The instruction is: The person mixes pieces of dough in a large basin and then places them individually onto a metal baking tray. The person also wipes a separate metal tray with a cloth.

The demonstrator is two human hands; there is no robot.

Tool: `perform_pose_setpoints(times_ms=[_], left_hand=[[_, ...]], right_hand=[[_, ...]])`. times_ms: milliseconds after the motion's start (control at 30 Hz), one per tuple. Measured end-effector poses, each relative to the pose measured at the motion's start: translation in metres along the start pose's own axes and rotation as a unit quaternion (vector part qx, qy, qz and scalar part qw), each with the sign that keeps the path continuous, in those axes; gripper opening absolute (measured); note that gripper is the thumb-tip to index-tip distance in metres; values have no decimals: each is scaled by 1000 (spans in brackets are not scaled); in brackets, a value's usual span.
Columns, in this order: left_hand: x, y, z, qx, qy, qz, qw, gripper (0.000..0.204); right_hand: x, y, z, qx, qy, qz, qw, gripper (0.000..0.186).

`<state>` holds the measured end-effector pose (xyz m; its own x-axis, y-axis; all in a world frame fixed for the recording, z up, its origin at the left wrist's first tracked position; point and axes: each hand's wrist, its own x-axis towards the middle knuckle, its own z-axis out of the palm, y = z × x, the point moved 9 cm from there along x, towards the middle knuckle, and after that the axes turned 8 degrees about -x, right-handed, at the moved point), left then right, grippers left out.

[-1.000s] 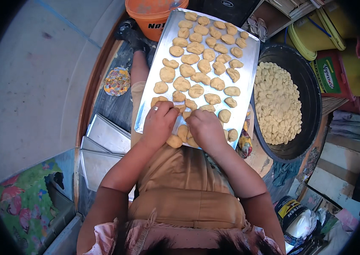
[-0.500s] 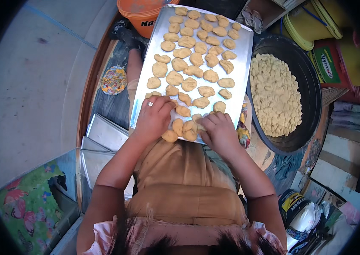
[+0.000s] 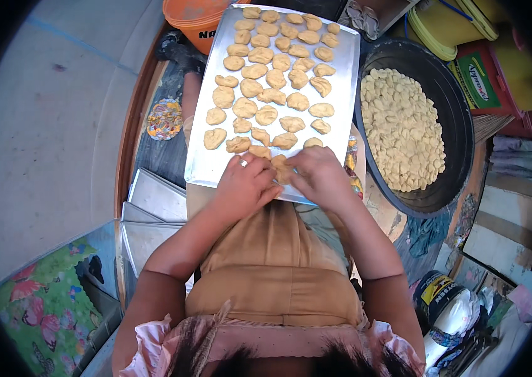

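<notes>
A silver baking tray across my lap carries rows of flattened, lumpy tan dough pieces. At its near-left part, my left hand has curled fingers resting over dough; what they hold is hidden. My right hand is closed on a soft dough piece at the near edge, just right of the left hand. Beside the tray on the right, a large black oval tub holds a heap of small pale pieces.
An orange bucket stands behind the tray. Metal trays are stacked at the left beside a patterned round cloth. Yellow buckets, a red container and a broom are at the right. A dark wrapped bundle lies lower right.
The tray appears higher and farther left in view. My right hand first moved rightward, then came back inward onto a dough piece. My left hand's fingers have shifted over the front pieces.
</notes>
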<state>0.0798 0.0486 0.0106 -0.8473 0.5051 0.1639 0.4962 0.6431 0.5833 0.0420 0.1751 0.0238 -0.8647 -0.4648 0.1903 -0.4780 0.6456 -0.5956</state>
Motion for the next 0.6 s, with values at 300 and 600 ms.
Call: perform_pose_setpoints(times_ms=[300,600], left_hand=[[-27,10,18,59,30,4,998,42],[-28,8,11,61,65,54,995,58]], right_hand=[[16,-4,30,-167,-4,-61,984,17],[-40,19,-9,-92,-45,69,992,28]])
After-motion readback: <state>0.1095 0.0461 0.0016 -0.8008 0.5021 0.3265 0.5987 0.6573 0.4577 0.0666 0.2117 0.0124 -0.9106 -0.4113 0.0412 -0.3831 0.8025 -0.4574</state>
